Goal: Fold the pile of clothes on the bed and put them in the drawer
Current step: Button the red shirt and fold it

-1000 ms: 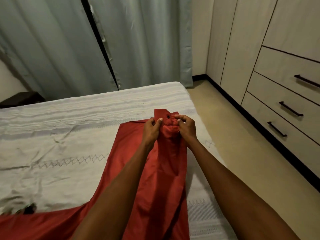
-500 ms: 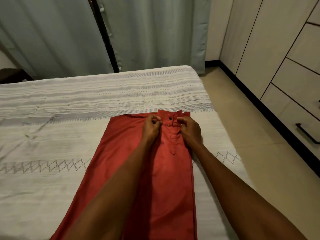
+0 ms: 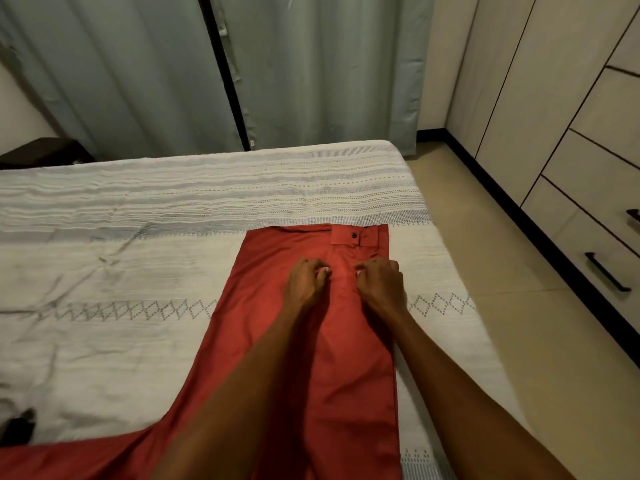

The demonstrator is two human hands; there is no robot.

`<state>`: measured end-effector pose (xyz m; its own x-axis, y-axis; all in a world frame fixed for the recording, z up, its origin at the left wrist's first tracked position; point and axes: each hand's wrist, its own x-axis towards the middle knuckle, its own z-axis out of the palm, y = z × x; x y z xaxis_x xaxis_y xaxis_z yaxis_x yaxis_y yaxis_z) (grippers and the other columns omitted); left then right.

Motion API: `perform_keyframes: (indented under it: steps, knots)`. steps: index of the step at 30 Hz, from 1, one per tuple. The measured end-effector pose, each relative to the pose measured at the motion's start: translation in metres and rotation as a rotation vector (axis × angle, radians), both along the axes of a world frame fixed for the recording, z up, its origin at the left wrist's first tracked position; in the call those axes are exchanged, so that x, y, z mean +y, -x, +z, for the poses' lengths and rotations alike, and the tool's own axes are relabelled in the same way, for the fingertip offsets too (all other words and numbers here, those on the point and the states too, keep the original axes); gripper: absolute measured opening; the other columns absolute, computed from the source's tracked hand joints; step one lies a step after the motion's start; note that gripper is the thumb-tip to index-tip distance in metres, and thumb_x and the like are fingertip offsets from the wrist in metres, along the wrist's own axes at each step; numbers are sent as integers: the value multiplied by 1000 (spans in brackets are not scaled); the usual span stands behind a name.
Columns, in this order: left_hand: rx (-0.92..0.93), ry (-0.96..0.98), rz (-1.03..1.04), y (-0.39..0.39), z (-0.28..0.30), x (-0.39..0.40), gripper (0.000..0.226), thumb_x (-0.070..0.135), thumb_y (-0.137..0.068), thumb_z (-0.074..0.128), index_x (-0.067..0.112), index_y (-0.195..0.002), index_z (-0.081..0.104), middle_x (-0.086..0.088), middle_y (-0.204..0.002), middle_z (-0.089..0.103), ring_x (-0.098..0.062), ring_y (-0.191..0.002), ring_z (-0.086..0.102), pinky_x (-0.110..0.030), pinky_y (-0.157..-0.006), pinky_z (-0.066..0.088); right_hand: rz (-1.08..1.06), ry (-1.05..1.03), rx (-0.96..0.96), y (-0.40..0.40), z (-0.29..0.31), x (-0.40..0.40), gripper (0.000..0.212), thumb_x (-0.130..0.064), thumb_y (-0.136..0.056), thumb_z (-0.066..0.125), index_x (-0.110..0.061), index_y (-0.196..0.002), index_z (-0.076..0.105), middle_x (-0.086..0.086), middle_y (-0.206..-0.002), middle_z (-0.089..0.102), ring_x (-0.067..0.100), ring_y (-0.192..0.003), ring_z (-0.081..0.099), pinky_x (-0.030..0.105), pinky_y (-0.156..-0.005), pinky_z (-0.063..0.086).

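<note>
Red trousers (image 3: pixel 311 341) lie spread flat on the bed (image 3: pixel 138 271), waistband toward the far side, black button (image 3: pixel 354 235) on the waistband tab fastened-looking and facing up; one leg runs down toward the camera along the bed's right edge, the other angles off to the lower left and leaves the frame; left hand (image 3: pixel 303 284) sits on the fly area just below the waistband, fingers curled and pinching the red fabric; right hand (image 3: pixel 379 282) just beside it on the other side of the fly seam, fingers also curled and pinching the cloth; the two hands are near each other but apart, a narrow strip of fabric between them; both forearms reach in from the bottom over the trouser legs; bedspread is whitish with woven stripes and a diamond-pattern band; a dark item (image 3: pixel 17 427) lies at the bed's lower left edge, too cut off to identify; grey-green curtains (image 3: pixel 138 71) hang behind the bed; beige wardrobe with drawers (image 3: pixel 588 220) stands on the right across a strip of floor, drawers closed, black handle (image 3: pixel 606 271) visible.
</note>
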<state>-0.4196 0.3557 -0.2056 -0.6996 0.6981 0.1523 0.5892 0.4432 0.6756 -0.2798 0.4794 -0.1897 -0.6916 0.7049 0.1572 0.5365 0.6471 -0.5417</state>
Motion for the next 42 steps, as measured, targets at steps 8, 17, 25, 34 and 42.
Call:
perform_keyframes:
  steps: [8, 17, 25, 34, 42]
  knots:
    - [-250, -283, 269, -74, 24, -165, 18, 23, -100, 56, 18, -107, 72, 6, -106, 70, -13, -102, 66, -16, -84, 51, 132, -96, -4, -69, -13, -156, 30, -33, -87, 45, -26, -94, 73, -3, -103, 66, 24, -106, 54, 40, -83, 48]
    - [-193, -485, 755, -116, 59, -360, 16, 21, -101, 51, 22, -104, 67, 3, -88, 71, -13, -80, 65, -30, -70, 49, 505, 52, -99, -40, 18, -299, 36, -41, -90, 46, -20, -100, 73, 6, -104, 73, 31, -100, 64, 37, -83, 47]
    - [-160, -747, 1302, -122, 67, -481, 16, 24, -96, 61, 10, -103, 58, -11, -106, 60, -29, -99, 57, -44, -94, 47, 813, 296, -111, 43, 61, -411, 34, -25, -103, 50, -24, -136, 59, -4, -138, 62, 20, -125, 58, 32, -103, 43]
    - [-701, -950, 1242, -130, 70, -490, 49, 28, -92, 71, 6, -130, 50, -10, -122, 61, -23, -101, 62, -35, -84, 51, 876, 517, -189, 97, 95, -469, 22, -36, -92, 69, -14, -92, 70, 3, -84, 71, 17, -74, 64, 28, -68, 43]
    - [-454, -1047, 1074, -139, 109, -478, 24, 30, -98, 60, 15, -116, 59, -2, -108, 67, -19, -99, 66, -37, -88, 57, 803, 998, 31, 76, 145, -455, 21, -24, -93, 70, -20, -73, 67, -5, -61, 59, 13, -57, 56, 28, -63, 46]
